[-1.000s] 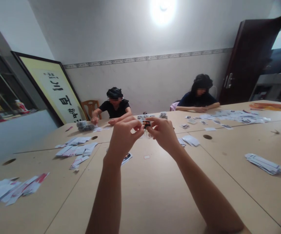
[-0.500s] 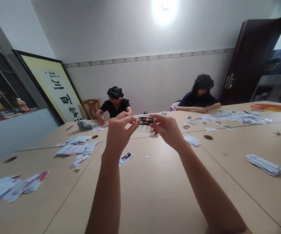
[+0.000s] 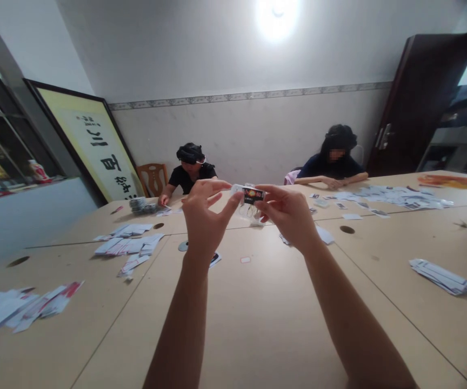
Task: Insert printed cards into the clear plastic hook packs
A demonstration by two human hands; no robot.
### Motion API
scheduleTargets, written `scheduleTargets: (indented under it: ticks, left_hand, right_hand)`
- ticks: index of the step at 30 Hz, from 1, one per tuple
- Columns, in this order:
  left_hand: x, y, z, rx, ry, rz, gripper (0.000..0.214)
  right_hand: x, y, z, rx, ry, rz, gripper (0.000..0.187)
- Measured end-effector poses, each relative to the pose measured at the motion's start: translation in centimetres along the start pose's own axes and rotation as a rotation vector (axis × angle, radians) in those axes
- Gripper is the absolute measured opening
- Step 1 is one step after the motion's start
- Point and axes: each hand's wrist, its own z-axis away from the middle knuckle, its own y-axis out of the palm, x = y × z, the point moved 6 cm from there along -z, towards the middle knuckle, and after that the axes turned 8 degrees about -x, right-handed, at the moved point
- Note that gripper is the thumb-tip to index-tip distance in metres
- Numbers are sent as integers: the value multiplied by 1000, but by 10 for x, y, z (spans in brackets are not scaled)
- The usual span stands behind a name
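Observation:
In front of me a small clear plastic pack (image 3: pixel 253 215) with a black printed label (image 3: pixel 252 195) is held up above the table. Thin curved shapes show inside it, too small to name. My left hand (image 3: pixel 207 208) grips its left side, thumb against the label's edge and index finger along the top. The pack's right side is pinched between the thumb and fingers of my right hand (image 3: pixel 288 213). Below my left wrist lies a dark-printed card (image 3: pixel 215 260), partly hidden. A small white tag with a red border (image 3: pixel 245 260) lies beneath the pack.
Paper stacks (image 3: pixel 130 244) and more papers (image 3: pixel 10 310) lie left. A folded white bundle (image 3: pixel 440 276) sits right. Two people (image 3: pixel 193 170) work across the table, near scattered cards (image 3: pixel 404 195) and a dark stack (image 3: pixel 142 205). The table has round holes (image 3: pixel 347 229).
Both hands and the pack have shifted slightly right. My left thumb has moved onto the label's left edge, and its fingers have straightened. More of the clear plastic now shows.

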Motion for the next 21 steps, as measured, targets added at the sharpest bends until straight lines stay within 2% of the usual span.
scheduleTargets:
  ticks: [4,7,12,21]
  left_hand:
    - [-10,6,5,34,77,-66,30]
    - [-9,6,8,1,74,-144,28]
    - [1,6,6,-17,-29,-19,11]
    - [3,11,8,-3,-24,27,5]
  right_hand:
    - [6,-1,3,-6,-22,47,33]
    - [10,0,5,-11,-52,97,31]
    - [10,4,5,-6,-72,125,29]
    - [-4,14,1,-32,-20,126,28]
